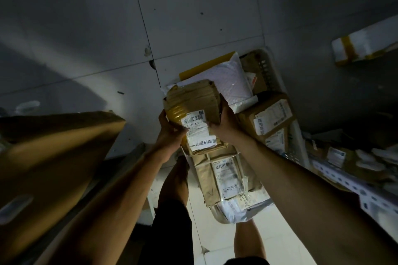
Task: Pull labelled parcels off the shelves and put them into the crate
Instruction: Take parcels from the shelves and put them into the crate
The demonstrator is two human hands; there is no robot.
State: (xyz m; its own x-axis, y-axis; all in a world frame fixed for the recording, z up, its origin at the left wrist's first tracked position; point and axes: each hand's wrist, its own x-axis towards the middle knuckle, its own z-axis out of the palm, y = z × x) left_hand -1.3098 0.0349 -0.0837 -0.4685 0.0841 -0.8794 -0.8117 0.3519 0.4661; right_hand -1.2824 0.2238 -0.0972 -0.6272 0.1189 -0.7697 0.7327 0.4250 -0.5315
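Observation:
A brown taped cardboard parcel [191, 101] with a white barcode label sits in both my hands, held above the white crate [274, 75] on the floor. My left hand [170, 129] grips its near left corner. On the near right edge my right hand [226, 122] grips it. Under the parcel the crate holds several parcels: a long brown paper one with a label [224, 174], a white bubble mailer [228, 77], a labelled brown box [269, 116] and a white plastic bag [239, 208].
A large open cardboard box [53, 153] stands at the left. Metal shelving with perforated uprights [349, 180] runs along the right, carrying small parcels [336, 155]. A taped white parcel [364, 47] lies higher on a shelf. My legs stand on the grey tiled floor [86, 28].

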